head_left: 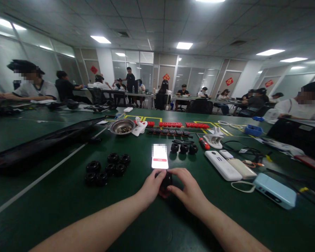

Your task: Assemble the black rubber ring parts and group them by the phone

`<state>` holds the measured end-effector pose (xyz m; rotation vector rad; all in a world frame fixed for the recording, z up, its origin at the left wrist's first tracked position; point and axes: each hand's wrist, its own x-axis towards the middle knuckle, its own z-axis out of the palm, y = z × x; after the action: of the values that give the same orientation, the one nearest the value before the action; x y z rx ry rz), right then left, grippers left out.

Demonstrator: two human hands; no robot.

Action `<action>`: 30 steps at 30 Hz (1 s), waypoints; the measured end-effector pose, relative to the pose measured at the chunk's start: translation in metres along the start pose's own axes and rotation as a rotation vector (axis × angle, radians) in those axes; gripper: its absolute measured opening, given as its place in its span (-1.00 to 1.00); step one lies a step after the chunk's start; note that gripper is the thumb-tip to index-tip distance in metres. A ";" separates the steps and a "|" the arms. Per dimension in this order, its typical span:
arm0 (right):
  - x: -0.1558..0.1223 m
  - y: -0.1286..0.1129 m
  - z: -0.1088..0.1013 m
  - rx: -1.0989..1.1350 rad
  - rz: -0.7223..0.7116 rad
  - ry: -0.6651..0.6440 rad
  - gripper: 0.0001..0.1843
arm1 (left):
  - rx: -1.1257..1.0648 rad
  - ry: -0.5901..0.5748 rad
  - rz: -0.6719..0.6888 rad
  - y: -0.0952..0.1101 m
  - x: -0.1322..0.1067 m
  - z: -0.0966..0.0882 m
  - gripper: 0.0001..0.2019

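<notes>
My left hand [152, 185] and my right hand [187, 185] meet at the table's middle, curled around a shiny black round piece [168, 178] from both sides. Fingers cover much of this piece, and a reddish patch shows beneath it. Just beyond my fingertips is a phone [159, 156] with a lit white screen. To the left lie several black wheel-like pieces [93, 166] with holes in their tops. Three similar black rounds [184, 148] sit in a row to the right of the phone.
Farther back are a metal bowl [122, 127] of small parts, red trays [170, 124], a black strip of parts [169, 132], and a red screwdriver [204, 143]. Power banks [222, 165], a light-blue device [275, 190] and cables occupy the right. A long black panel [42, 141] lies left. People sit around.
</notes>
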<state>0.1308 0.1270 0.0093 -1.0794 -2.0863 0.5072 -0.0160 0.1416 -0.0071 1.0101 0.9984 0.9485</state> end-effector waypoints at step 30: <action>0.002 0.004 0.002 -0.055 0.151 0.013 -0.86 | -0.017 0.012 0.047 0.003 -0.004 0.000 -0.70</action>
<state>0.1312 0.1309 0.0063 -1.2757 -2.0282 0.5166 -0.0170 0.1384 -0.0038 1.0181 0.9789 1.0015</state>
